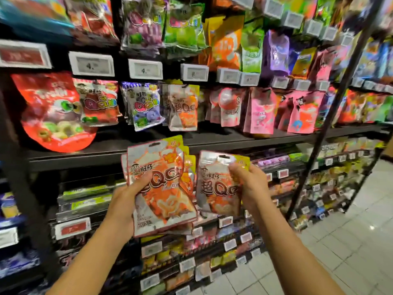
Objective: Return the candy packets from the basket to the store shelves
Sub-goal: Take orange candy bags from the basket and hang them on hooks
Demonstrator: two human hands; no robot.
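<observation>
left hand (122, 201) grips stack of orange packets (163, 188); right hand (247, 184) pinches single orange packet (214, 188) by its top. restocking step, probably. next: hook single packet's hang hole onto peg holding matching hanging packets (184, 107), above on shelf (212, 143). neighbouring bags crowd that peg. basket unseen.

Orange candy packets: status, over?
Left hand grips orange-and-silver foil candy packet stack. Right hand pinches single matching packet. Matching packets' hanging row unobstructed.
</observation>
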